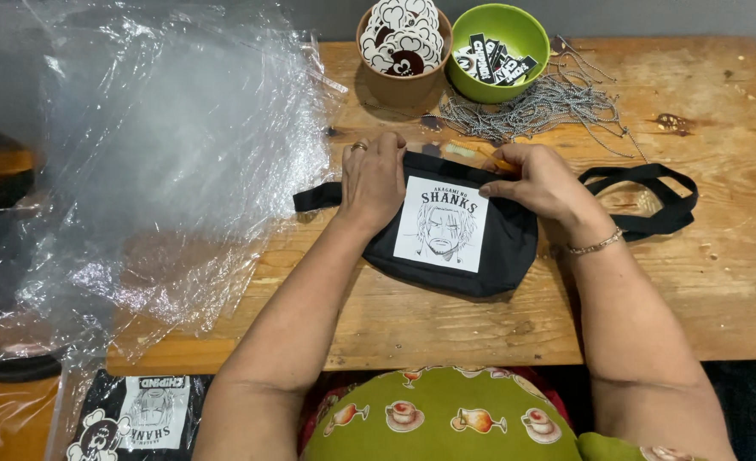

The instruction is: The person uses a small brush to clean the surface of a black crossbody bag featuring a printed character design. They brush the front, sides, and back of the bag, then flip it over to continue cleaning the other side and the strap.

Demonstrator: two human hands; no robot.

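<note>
Nearest, at 7 o'clock below the counter edge, a packed black bag (pixel 135 418) lies in clear wrap. On the wooden counter (pixel 719 282), a black waist pouch (pixel 514 248) with a white printed patch lies flat at the centre, patch up. The left hand (pixel 374 183) presses down on its upper left corner, its grip flat and released, apparently pinning the fabric. The right hand (pixel 540 183) pinches the pouch's top edge at 1 o'clock, seemingly at the zipper. The strap (pixel 651 201) trails toward 3 o'clock. Loose plastic sleeves (pixel 165 145) pile at 9 o'clock. Farther, ball chains (pixel 540 107) spread before a brown cup of stickers (pixel 404 43) and a green bowl of tags (pixel 497 51), within easy reach at 12 o'clock.
</note>
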